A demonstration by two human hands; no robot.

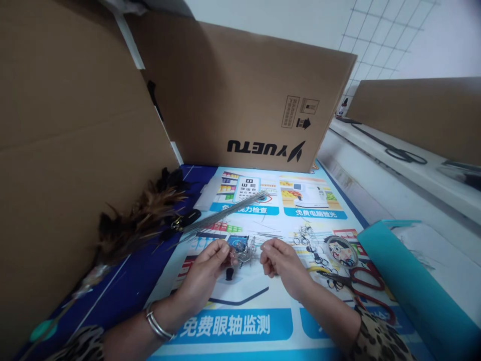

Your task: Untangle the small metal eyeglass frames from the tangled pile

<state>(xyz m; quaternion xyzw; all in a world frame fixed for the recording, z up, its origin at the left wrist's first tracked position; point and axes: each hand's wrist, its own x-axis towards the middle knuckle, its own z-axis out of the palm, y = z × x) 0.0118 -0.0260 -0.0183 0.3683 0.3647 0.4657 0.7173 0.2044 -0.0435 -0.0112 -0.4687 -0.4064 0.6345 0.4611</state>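
Left hand [210,263]: fingers pinched shut on one end of a small bent wire piece [245,253]. Right hand [280,260]: fingers curled in tight, pinching the other end. The wire piece sits between the two hands, just above the poster mat [244,326]; its exact shape is too small to tell.

Silver bangles [156,323] are on the left wrist. A bundle of straight wires [225,213] lies just beyond the left hand, angled away. A feather duster [139,220] is further out on the left-hand side, against the cardboard wall. Loose wire rings [306,235] lie just beyond the right hand. Red-handled scissors [361,286] are near the right forearm, with a teal sheet [413,281] outside them. A cardboard box [244,100] stands well beyond both hands.
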